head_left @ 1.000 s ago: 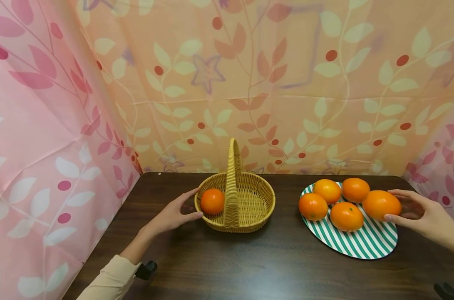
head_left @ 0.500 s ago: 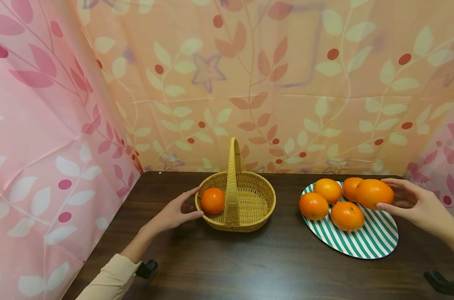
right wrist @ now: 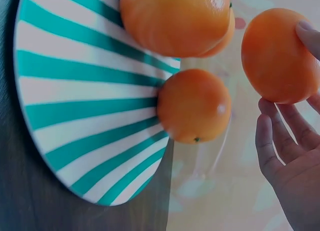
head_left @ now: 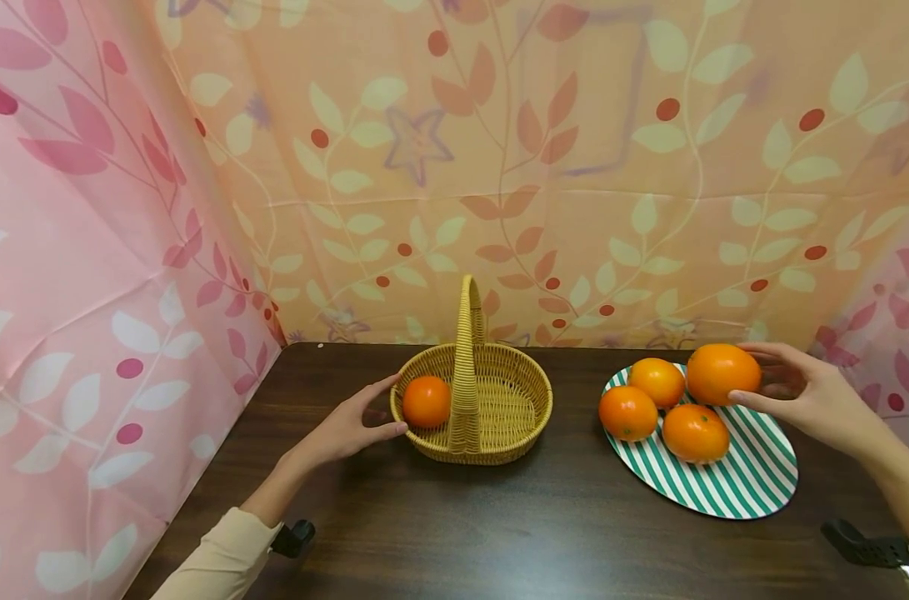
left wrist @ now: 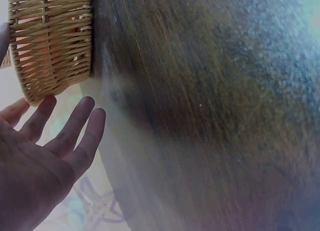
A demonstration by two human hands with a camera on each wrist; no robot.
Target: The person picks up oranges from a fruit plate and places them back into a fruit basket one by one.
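Note:
My left hand (head_left: 352, 429) touches the left end of a yellow wicker basket (head_left: 491, 456), thumb toward the front and index finger toward the back. Its other fingers spread loosely in the left wrist view, beside the woven wall. One orange (head_left: 427, 402) sits inside, left of the tall handle. Over the plate my right hand (head_left: 814, 400) holds a large oval orange (head_left: 724, 375) between thumb and fingers. The right wrist view shows this held orange (right wrist: 280, 56) apart from the plate. Beneath is an oval plate (head_left: 754, 475) with green and white stripes.
Three oranges show on the plate in the head view, one of them in front (head_left: 696, 433); another orange (right wrist: 195, 106) appears in the right wrist view, hidden behind the held one from the head. A dark wooden table (head_left: 499, 533) meets a floral cloth (head_left: 589, 208) behind.
My right hand has lifted the oval orange off the plate's right side and carried it leftward and up, covering the rear orange. The left hand and basket have stayed put.

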